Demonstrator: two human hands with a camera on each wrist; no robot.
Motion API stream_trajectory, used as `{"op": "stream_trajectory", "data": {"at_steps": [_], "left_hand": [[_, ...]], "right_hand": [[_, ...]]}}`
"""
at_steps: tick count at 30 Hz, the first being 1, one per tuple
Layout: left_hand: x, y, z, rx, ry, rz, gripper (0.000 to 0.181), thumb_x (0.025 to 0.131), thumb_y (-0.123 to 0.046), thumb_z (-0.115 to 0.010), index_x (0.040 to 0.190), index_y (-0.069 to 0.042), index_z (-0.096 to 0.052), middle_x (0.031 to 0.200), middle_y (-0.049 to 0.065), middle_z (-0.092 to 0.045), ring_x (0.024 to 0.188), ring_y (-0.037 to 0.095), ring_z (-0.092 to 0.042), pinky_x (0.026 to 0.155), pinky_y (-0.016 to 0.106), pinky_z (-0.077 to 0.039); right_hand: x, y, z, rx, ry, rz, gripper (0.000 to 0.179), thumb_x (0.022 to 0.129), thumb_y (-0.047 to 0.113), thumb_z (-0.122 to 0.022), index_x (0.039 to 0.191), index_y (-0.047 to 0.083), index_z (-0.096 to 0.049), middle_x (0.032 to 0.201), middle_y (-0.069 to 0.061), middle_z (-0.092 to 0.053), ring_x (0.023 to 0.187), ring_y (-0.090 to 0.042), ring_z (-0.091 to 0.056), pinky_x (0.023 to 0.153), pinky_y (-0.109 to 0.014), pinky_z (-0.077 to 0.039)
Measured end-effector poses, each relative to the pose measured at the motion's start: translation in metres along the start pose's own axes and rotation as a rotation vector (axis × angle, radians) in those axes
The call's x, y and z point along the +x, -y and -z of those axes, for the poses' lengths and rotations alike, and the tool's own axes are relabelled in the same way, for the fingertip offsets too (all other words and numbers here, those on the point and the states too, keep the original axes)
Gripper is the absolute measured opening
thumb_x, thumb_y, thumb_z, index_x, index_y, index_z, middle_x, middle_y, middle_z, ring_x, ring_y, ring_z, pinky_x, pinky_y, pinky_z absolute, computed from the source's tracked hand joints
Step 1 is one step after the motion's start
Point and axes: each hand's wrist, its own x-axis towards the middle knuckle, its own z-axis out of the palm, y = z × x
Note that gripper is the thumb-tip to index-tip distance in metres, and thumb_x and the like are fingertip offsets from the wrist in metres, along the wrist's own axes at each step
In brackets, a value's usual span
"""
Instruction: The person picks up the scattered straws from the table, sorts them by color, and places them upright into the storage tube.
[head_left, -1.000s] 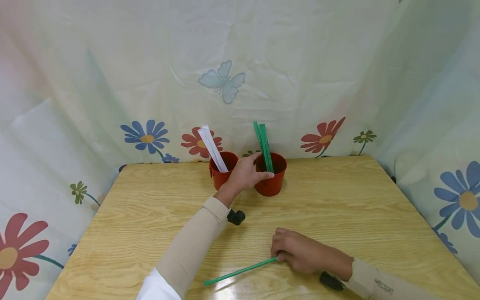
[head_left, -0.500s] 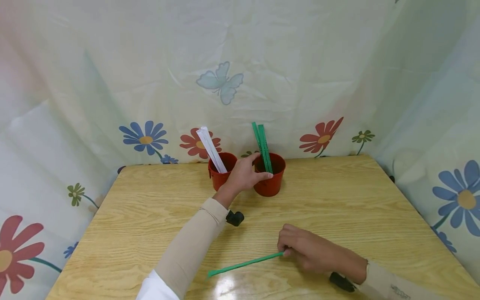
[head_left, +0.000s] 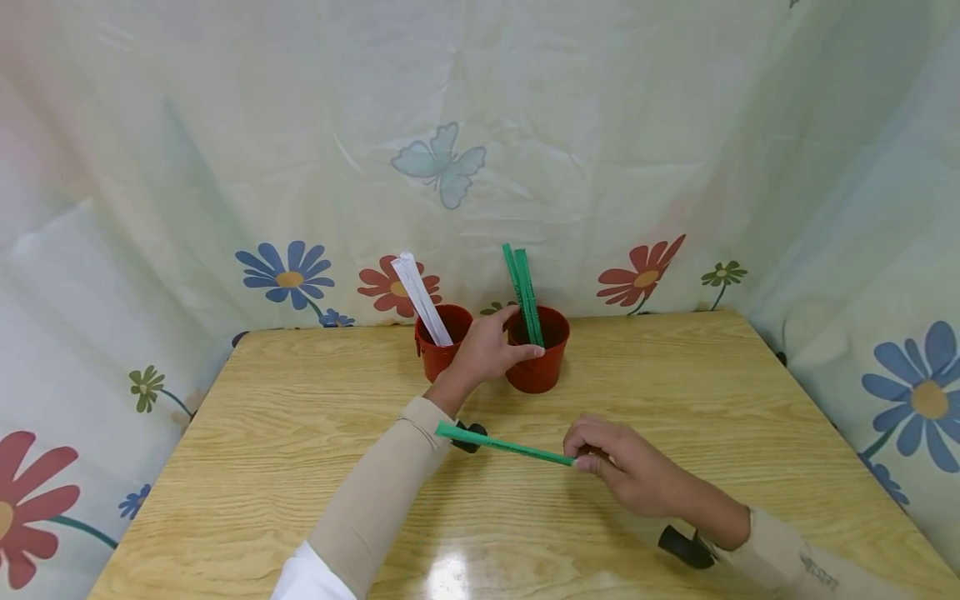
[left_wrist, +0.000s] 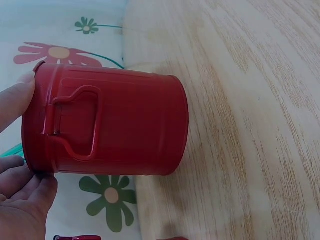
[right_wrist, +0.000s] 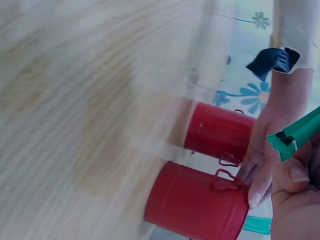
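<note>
My left hand [head_left: 486, 350] holds the rim of a small red metal bucket [head_left: 536, 375], thumb toward me and fingers at the far left side. Several green wrapped sticks [head_left: 529, 293] stand in that bucket, leaning left. The left wrist view shows the wire handle [left_wrist: 95, 122] on its wall, between thumb and fingers. My right hand [head_left: 633, 471] pinches one end of another green wrapped stick [head_left: 510, 447], held above the table with its free end pointing left. In the right wrist view, a crimped end of this stick [right_wrist: 296, 137] shows beside the thumb.
A second red bucket [head_left: 437, 360] with white wrapped sticks [head_left: 423, 300] stands just left of the first, partly behind my left hand. Both are near the back edge of the wooden table [head_left: 675, 400]. A flowered curtain [head_left: 570, 167] hangs behind and at the sides.
My right hand has lifted the green stick from low over the table and moved it away from me and slightly right; its free end has swung upward. The left hand stays on the bucket.
</note>
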Motion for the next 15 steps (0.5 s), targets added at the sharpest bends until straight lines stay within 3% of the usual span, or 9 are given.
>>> {"op": "stream_trajectory", "data": {"at_steps": [4, 11, 15], "left_hand": [[0.0, 0.0, 0.0, -0.003, -0.001, -0.014, 0.085, 0.09, -0.039, -0.083, 0.159, -0.01, -0.043, 0.139, 0.012, -0.068, 0.108, 0.024, -0.062, 0.095, 0.038, -0.061], [0.001, 0.001, -0.001, 0.042, -0.023, -0.038, 0.085, 0.089, -0.043, -0.083, 0.157, -0.008, -0.046, 0.142, 0.015, -0.067, 0.12, 0.028, -0.066, 0.099, 0.04, -0.059], [0.002, 0.003, -0.001, 0.011, -0.041, -0.106, 0.07, 0.089, -0.037, -0.083, 0.147, -0.008, -0.056, 0.122, 0.012, -0.074, 0.107, 0.025, -0.066, 0.088, 0.033, -0.059]], "right_hand": [[0.006, 0.003, 0.002, 0.045, -0.059, -0.048, 0.022, 0.1, -0.007, -0.057, 0.1, 0.015, -0.059, 0.088, 0.002, -0.053, 0.072, -0.007, -0.047, 0.06, -0.023, -0.044], [0.02, 0.001, 0.006, 0.117, -0.181, -0.069, 0.017, 0.101, -0.011, -0.053, 0.101, 0.005, -0.061, 0.086, -0.005, -0.054, 0.065, -0.018, -0.046, 0.055, -0.026, -0.043], [0.028, -0.004, 0.009, 0.139, -0.26, -0.06, 0.015, 0.101, -0.012, -0.052, 0.101, 0.001, -0.06, 0.085, -0.007, -0.052, 0.065, -0.019, -0.046, 0.055, -0.029, -0.042]]}}
